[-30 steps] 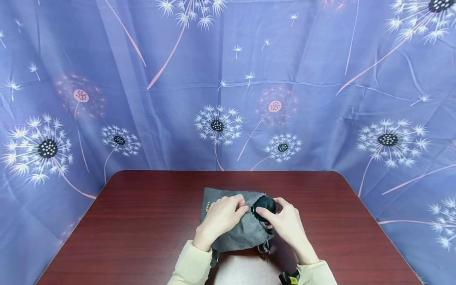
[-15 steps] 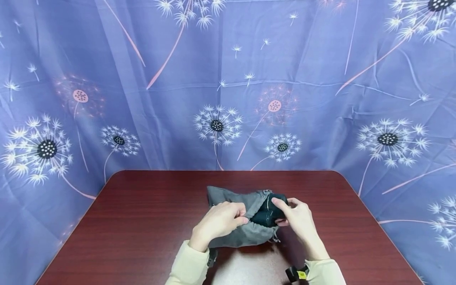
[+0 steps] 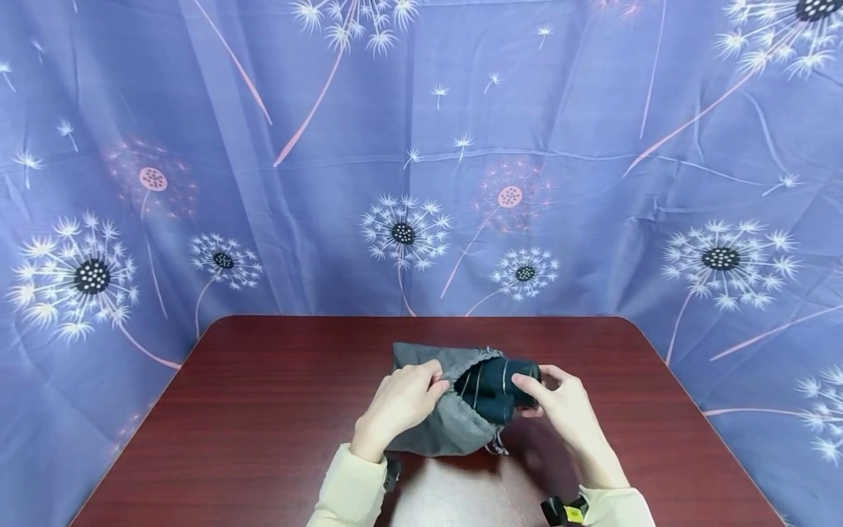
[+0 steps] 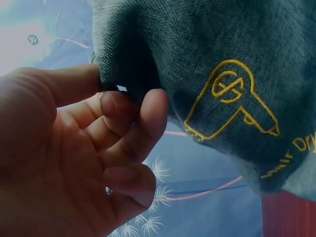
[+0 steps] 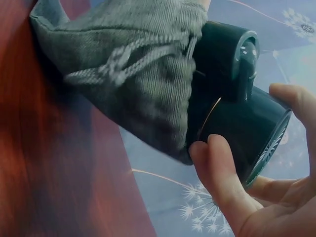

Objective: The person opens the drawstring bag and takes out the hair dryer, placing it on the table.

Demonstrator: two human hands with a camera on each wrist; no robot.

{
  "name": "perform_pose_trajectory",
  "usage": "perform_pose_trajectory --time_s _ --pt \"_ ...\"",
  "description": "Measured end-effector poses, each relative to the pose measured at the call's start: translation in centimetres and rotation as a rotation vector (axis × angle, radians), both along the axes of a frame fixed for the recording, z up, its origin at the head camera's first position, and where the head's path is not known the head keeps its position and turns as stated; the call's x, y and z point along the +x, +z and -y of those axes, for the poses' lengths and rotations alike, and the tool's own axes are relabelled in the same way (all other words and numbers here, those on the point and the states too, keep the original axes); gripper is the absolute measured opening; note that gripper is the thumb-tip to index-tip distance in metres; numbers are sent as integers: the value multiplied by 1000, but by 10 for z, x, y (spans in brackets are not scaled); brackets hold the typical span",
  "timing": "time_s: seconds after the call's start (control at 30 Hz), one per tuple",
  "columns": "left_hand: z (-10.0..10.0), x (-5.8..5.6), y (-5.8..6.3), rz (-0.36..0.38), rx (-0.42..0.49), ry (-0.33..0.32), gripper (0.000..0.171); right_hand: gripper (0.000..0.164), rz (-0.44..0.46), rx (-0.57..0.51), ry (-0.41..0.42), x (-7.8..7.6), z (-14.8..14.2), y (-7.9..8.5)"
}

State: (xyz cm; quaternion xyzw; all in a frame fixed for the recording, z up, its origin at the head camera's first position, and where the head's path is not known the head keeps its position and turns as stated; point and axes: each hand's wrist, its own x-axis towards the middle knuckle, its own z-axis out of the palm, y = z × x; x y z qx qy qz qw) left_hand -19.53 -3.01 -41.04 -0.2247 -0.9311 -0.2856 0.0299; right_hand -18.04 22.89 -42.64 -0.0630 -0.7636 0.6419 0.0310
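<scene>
A grey cloth drawstring pouch (image 3: 454, 432) is held just above the table; yellow stitching on it, seen in the left wrist view, outlines a hair dryer emblem (image 4: 222, 98) with partly visible lettering. Out of its mouth sticks a dark folded hair dryer (image 3: 490, 377) with thin metallic lines. My left hand (image 3: 400, 401) pinches the pouch's cloth at the edge of the opening. My right hand (image 3: 565, 410) grips the dryer's round outer end, thumb on one side and fingers on the other. The dryer's inner part is hidden inside the pouch.
A reddish-brown wooden table (image 3: 263, 410) lies beneath, with a bright reflection near its front edge. Behind it hangs a blue dandelion-print curtain (image 3: 329, 271). The pouch's knotted cord (image 5: 116, 66) dangles by its mouth.
My right hand has moved right, and more of the hair dryer now shows outside the pouch. The left hand keeps its pinch on the cloth in about the same place.
</scene>
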Motion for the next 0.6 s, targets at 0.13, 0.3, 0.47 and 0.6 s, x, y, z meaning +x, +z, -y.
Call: perform_pose_trajectory --time_s 0.13,0.3,0.47,0.6 --pt "-1 -2 -2 -8 -5 19 30 49 -4 19 19 7 -7 3" --pt "-6 -5 -6 -81 -10 50 29 48 -79 107 45 16 -16 4" --pt "-10 -7 -8 -130 42 72 28 51 -157 204 51 24 -14 6" --pt "-11 -8 -9 -135 66 82 28 52 -193 179 42 31 -13 8"
